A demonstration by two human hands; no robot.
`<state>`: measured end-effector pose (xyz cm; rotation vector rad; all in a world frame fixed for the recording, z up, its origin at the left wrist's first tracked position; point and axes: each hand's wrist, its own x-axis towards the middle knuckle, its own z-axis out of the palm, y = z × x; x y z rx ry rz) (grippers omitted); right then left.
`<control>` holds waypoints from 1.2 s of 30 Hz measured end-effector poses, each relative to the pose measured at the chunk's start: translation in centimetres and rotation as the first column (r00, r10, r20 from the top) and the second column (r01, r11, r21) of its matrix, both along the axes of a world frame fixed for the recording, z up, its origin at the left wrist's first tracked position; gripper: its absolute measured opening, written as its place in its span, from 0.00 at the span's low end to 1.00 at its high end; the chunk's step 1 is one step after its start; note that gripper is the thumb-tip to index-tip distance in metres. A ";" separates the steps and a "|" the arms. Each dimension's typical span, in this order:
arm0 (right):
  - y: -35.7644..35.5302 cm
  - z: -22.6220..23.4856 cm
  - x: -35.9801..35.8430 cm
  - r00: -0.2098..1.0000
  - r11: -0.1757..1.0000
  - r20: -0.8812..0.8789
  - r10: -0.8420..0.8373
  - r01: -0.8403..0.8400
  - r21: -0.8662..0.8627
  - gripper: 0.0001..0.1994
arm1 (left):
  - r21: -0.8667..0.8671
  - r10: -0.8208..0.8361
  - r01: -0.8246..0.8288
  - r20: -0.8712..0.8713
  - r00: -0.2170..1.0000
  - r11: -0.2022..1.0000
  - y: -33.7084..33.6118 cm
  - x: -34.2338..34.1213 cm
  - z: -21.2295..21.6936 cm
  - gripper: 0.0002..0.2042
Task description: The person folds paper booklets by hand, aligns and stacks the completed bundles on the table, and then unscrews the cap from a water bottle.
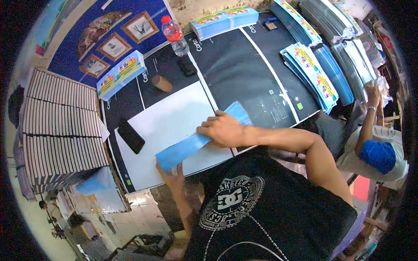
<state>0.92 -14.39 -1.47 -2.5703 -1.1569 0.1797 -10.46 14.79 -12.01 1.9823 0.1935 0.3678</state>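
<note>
A stack of long blue paper strips (180, 151) lies slantwise over a large white sheet (174, 111). Its right end is fanned out. My right hand (224, 129) is closed over the middle of the stack from above, with the fingers curled round its edge. At the near left end, my left hand (172, 176) holds the corner between thumb and fingers; part of those fingers is hidden under the paper. A black phone (131, 136) lies on the white sheet, left of the stack. Beyond the sheet is a brown cylindrical block (162, 83).
Black boards (244, 65) cover the table. Printed paper stacks (224, 21) stand along the back, with more stacks (311, 74) at the right and one (122, 74) at the left. A water bottle (175, 37) stands behind. Piled books (61, 130) border the left. Another person (374, 148) works at far right.
</note>
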 end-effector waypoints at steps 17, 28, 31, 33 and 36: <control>-16.1 -13.4 21.7 0.452 -0.796 -0.869 -0.203 0.441 0.415 0.24 | 0.081 -0.270 0.262 0.102 0.957 0.962 -7.1 4.6 3.6 0.24; -12.1 -11.4 32.0 -0.236 -0.851 -0.954 -0.187 0.524 0.037 0.40 | -0.808 -0.527 0.265 -0.065 0.848 0.526 -19.6 22.0 5.1 0.21; -21.5 -12.5 32.4 -0.035 -0.791 -0.977 -0.211 0.593 0.149 0.49 | -0.924 -0.687 0.147 -0.149 0.712 0.353 -27.7 29.7 3.4 0.25; -17.0 -10.0 31.2 0.140 -0.532 -0.977 -0.162 0.821 0.206 0.48 | -0.897 -0.639 0.125 -0.197 0.743 0.423 -26.8 33.7 1.8 0.27; -16.0 -7.6 26.4 0.204 -0.187 -0.975 -0.085 0.958 0.217 0.51 | -0.905 -0.572 -0.027 -0.291 0.767 0.424 -26.2 37.7 0.8 0.25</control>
